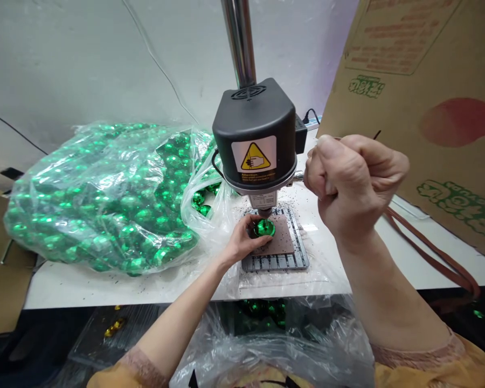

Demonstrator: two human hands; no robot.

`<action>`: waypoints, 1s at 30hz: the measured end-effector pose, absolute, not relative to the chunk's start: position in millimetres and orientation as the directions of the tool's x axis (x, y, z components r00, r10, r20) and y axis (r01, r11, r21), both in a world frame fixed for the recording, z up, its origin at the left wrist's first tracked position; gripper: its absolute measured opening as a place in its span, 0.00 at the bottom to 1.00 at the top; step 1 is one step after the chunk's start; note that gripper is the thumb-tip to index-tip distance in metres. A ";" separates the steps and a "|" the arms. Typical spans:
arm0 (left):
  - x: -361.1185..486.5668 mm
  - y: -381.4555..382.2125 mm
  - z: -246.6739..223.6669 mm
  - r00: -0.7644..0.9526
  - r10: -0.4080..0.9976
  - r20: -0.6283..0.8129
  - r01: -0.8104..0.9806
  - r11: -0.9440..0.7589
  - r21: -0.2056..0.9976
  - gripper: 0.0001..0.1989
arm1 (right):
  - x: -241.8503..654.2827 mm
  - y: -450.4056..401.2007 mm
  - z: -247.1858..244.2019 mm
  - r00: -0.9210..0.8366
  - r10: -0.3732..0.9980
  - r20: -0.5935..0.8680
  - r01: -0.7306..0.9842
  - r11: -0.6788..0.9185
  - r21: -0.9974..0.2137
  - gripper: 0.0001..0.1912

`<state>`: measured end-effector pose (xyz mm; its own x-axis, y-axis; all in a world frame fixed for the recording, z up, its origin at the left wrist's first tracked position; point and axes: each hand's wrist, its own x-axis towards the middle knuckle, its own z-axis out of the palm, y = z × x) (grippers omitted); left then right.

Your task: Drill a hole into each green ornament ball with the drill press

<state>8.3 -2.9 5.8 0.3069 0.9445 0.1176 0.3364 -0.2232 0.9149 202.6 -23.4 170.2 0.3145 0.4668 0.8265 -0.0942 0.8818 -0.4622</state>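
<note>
A shiny green faceted ball (pixel 264 228) is pinched between the thumb and fingers of my left hand (pixel 246 236). It rests on a brownish square pad (pixel 281 240) over the slotted metal base (pixel 275 262) of a black drill press (pixel 254 129), directly under its chuck. My right hand (pixel 351 180) is raised at the right side of the machine, its fingers curled into a fist around the feed handle, whose metal stem (pixel 298 177) shows beside the drill head. Dark shavings lie scattered over the pad and base.
A large clear bag (pixel 105 199) full of green balls lies on the white table (pixel 145 291) at left. A tall cardboard box (pixel 392 108) stands at right, near a brown strap (pixel 436 253). Below the table edge, a plastic bag (pixel 327 345) lies over more green balls.
</note>
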 end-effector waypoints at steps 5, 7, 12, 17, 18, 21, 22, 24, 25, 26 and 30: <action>21.4 -10.3 -2.7 0.267 0.959 0.098 0.256 -0.169 0.952 0.27 | 203.4 -24.1 169.6 0.314 0.478 0.820 -0.069 0.873 -0.483 0.27; 24.0 -12.2 -7.5 0.276 0.957 0.085 0.201 -0.144 0.969 0.28 | 204.2 -24.6 169.7 0.307 0.478 0.823 -0.053 0.872 -0.487 0.27; 23.4 -12.4 -16.3 0.287 0.953 0.098 0.172 -0.152 0.973 0.29 | 205.1 -26.1 170.5 0.294 0.494 0.818 -0.033 0.861 -0.508 0.29; 21.3 -13.1 -21.6 0.276 0.954 0.113 0.195 -0.170 0.966 0.29 | 202.6 -28.0 163.1 0.303 0.429 0.851 -0.016 0.895 -0.446 0.30; 21.2 -13.6 -22.2 0.279 0.953 0.114 0.193 -0.172 0.966 0.29 | 202.4 -28.6 159.9 0.315 0.414 0.854 -0.018 0.902 -0.431 0.30; 21.4 -14.7 -23.0 0.293 0.949 0.119 0.187 -0.179 0.966 0.29 | 204.3 -31.0 149.0 0.299 0.399 0.867 -0.013 0.910 -0.414 0.29; 21.4 -14.9 -23.0 0.296 0.947 0.122 0.187 -0.183 0.965 0.29 | 205.6 -31.9 145.6 0.288 0.393 0.873 -0.009 0.913 -0.408 0.28; 21.6 -15.1 -22.9 0.297 0.946 0.128 0.186 -0.189 0.964 0.29 | 208.4 -33.4 140.1 0.258 0.377 0.890 -0.003 0.921 -0.389 0.28; 21.8 -15.1 -22.8 0.295 0.947 0.130 0.184 -0.190 0.964 0.29 | 209.5 -33.9 138.1 0.247 0.371 0.895 -0.002 0.924 -0.382 0.28; 21.9 -15.1 -22.8 0.293 0.947 0.132 0.183 -0.191 0.964 0.29 | 210.4 -34.3 136.6 0.238 0.363 0.901 -0.004 0.928 -0.373 0.28; 22.4 -15.3 -23.3 0.290 0.948 0.132 0.182 -0.190 0.965 0.29 | 211.1 -33.0 133.0 0.227 0.337 0.914 0.002 0.938 -0.347 0.27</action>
<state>22.4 -15.3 -23.3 0.2898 0.9480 0.1319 0.1818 -0.1898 0.9649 211.1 -33.0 133.0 0.2270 0.3375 0.9136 0.0023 0.9379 -0.3470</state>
